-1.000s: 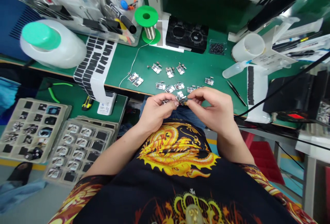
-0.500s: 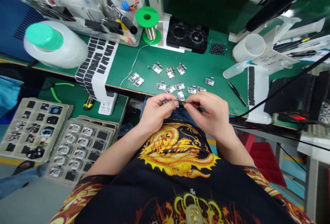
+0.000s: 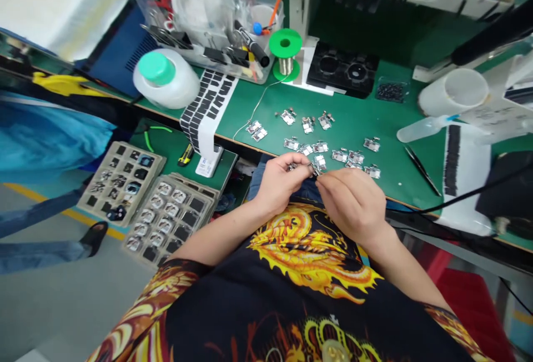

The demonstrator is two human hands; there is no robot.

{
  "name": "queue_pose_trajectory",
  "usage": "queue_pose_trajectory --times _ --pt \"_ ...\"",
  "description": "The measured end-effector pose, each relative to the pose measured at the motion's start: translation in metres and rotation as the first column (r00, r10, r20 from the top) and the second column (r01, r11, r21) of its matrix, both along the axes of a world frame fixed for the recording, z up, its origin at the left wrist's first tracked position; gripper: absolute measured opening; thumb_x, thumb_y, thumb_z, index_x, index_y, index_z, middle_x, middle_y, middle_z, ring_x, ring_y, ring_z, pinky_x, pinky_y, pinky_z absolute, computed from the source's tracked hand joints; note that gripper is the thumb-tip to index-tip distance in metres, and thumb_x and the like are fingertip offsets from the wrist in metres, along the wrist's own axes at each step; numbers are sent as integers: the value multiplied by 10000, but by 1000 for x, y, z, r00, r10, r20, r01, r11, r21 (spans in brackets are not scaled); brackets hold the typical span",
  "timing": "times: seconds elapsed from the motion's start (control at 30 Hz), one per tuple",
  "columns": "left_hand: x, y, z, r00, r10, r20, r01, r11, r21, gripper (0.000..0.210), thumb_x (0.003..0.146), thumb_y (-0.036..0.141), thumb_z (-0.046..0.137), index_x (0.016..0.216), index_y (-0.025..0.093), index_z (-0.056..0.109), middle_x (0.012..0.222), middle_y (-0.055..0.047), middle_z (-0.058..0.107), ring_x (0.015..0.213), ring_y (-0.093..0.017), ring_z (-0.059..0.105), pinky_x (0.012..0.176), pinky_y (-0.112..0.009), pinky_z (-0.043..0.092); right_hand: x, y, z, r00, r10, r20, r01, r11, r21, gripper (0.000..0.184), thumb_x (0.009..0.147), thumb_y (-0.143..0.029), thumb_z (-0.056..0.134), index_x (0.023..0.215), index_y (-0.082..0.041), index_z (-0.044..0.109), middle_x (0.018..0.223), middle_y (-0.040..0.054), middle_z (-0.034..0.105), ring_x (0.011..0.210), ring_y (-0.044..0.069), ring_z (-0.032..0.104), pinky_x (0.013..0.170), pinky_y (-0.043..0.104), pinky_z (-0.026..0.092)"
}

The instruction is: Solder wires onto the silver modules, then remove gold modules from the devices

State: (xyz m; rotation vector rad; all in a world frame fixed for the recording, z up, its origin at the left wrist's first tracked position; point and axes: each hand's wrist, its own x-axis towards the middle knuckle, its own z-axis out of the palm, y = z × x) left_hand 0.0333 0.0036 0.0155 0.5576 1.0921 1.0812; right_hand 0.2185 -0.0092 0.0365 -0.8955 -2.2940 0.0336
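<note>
At the front edge of the green bench, my left hand [image 3: 283, 181] pinches a small silver metal part [image 3: 315, 172] between thumb and fingers. Most of that part is hidden by the fingertips. My right hand [image 3: 353, 195] is closed, its thumb and fingertips pressed together right beside the part; what they grip is too small to make out. Several similar silver parts lie just beyond the hands, among them one part [image 3: 320, 161] nearly touching my fingers, a part [image 3: 372, 144] to the right and a pair of parts [image 3: 257, 130] to the left.
A green solder wire spool [image 3: 285, 56], a black fixture [image 3: 343, 70] and a small box of dark pieces [image 3: 391, 91] stand behind. Tweezers [image 3: 422, 170] and a squeeze bottle [image 3: 427, 127] lie right. Left are a white jug [image 3: 166, 81] and compartment trays [image 3: 166, 217]; another person's legs [image 3: 45, 256] show beyond.
The view has swung left, so the bench appears shifted right. My right fingertips have closed into a tighter pinch, and the right hand has turned. My left hand keeps its pinch.
</note>
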Motion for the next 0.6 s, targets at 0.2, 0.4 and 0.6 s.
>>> queue_pose_trajectory --times 0.2,0.4,0.6 --pt "0 1 1 1000 14 -1 -14 1000 9 174 719 263 824 794 170 698 549 98 438 456 -26 250 457 -209 155 -4 1 -1 1000 7 -1 -7 999 36 293 951 -16 744 1216 -121 676 1031 113 785 918 237 711 826 396 601" --pt "2 0 -3 972 119 -203 -86 983 161 89 769 246 765 813 174 736 641 65 530 548 -55 363 531 -208 284 -9 2 -8 999 -32 -32 33 998 44 285 949 -23 753 1196 -137 667 1023 102 786 902 228 701 819 388 594" --pt "-2 1 -6 922 157 -355 -35 944 327 41 815 207 730 786 178 735 714 49 580 624 -75 439 607 -213 375 -14 5 -9 997 -59 -40 62 996 63 277 948 -40 768 1171 -160 658 993 82 784 871 215 683 802 374 578"
